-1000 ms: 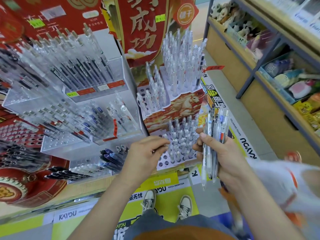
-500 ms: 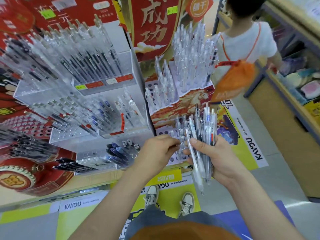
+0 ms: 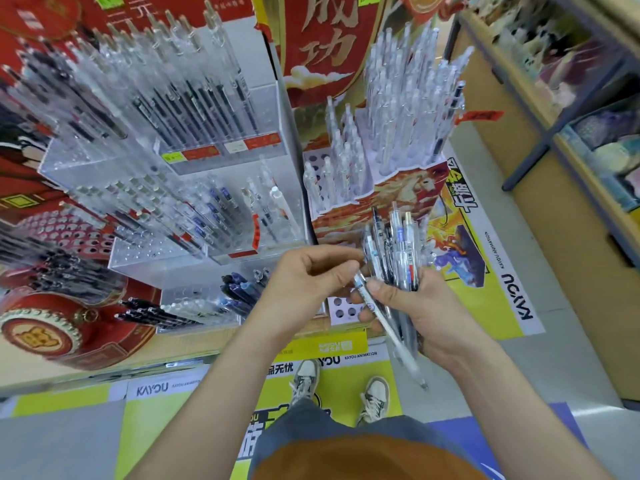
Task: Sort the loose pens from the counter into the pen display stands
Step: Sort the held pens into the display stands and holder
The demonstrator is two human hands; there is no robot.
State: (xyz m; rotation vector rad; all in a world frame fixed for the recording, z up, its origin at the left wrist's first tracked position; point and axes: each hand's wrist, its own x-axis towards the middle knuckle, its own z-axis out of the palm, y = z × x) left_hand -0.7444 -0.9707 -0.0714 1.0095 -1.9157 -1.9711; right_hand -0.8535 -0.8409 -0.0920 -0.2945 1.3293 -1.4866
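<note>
My right hand grips a bundle of several loose pens, their tops fanned upward. One clear pen slants out of the bundle, tip down to the right. My left hand has curled fingers pinching the upper end of that slanted pen. Behind both hands stands the tiered cardboard pen stand with a horse print, its upper rows full of clear pens and its lowest perforated tier mostly hidden by my hands. The clear acrylic pen stand rises to the left.
A red drum-shaped display sits at lower left on the counter. Wooden shelving with goods runs along the right side of the aisle. My shoes stand on a yellow floor sticker below the counter edge.
My left hand came off the lower tier of the cardboard stand and now pinches one pen from the bundle. A person passing on the right has left the view.
</note>
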